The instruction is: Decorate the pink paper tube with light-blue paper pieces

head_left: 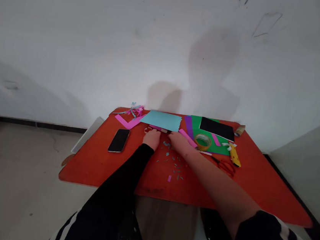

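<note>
Left hand (151, 139) and right hand (176, 141) are placed near each other at the near edge of a light-blue sheet (161, 119), which is spread just beyond them on the red table (97, 166); how far the fingers are closed, or whether anything is gripped, cannot be told. To the left of the hands, a phone (118, 140) is laid flat, with shredded paper (136, 111) farther off. On the near side of the hands, small clippings (167, 154) are scattered. To their right, a tape roll (203, 148) is set on a green sheet (218, 149), followed by scissors (216, 160) and a yellow object (235, 156).
</note>
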